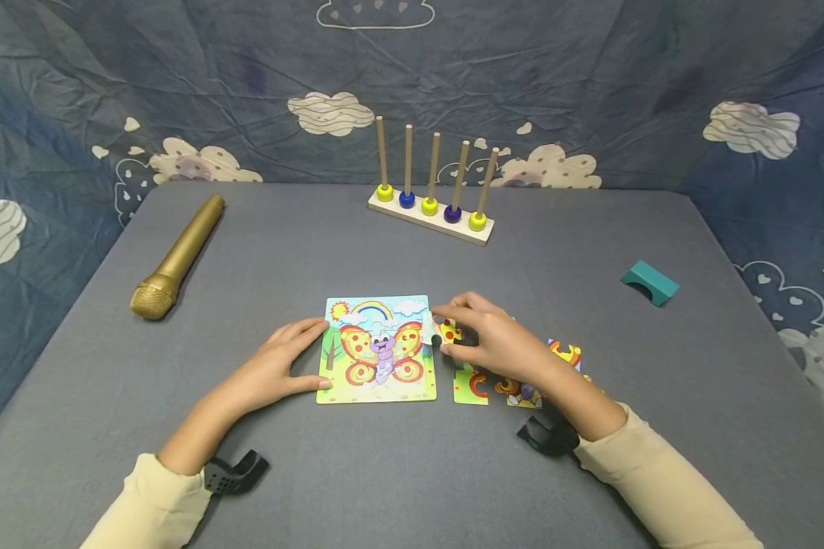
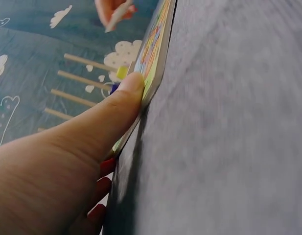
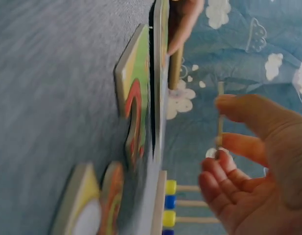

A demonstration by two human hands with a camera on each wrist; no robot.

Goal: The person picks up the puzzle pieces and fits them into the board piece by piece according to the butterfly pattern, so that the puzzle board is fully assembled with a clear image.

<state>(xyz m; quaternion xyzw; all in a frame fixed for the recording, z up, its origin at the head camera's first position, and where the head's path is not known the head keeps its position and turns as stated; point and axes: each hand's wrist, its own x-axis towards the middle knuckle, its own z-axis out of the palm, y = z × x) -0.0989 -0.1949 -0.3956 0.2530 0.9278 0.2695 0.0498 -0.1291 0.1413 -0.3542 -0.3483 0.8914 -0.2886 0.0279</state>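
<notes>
A square butterfly jigsaw puzzle (image 1: 383, 389) lies flat on the table between the hands. My left hand (image 1: 275, 366) rests at its left edge, fingers extended and spread; the thumb (image 2: 119, 105) touches the board's rim in the left wrist view. My right hand (image 1: 497, 339) pinches a thin puzzle piece (image 3: 220, 120) between thumb and fingers, raised above the table near the board's right edge. Its printed face is hard to make out. Beside the board lie loose pieces, including a green one with a red curve (image 1: 468, 387) and others (image 1: 565, 353) partly hidden by the right hand and forearm.
A gold microphone (image 1: 181, 255) lies at the back left. At the back stands a wooden peg rack (image 1: 426, 219) with yellow and blue beads. A teal arch block (image 1: 650, 282) sits at the right. Patterned cloth (image 1: 549, 76) hangs behind the grey table (image 1: 384, 480).
</notes>
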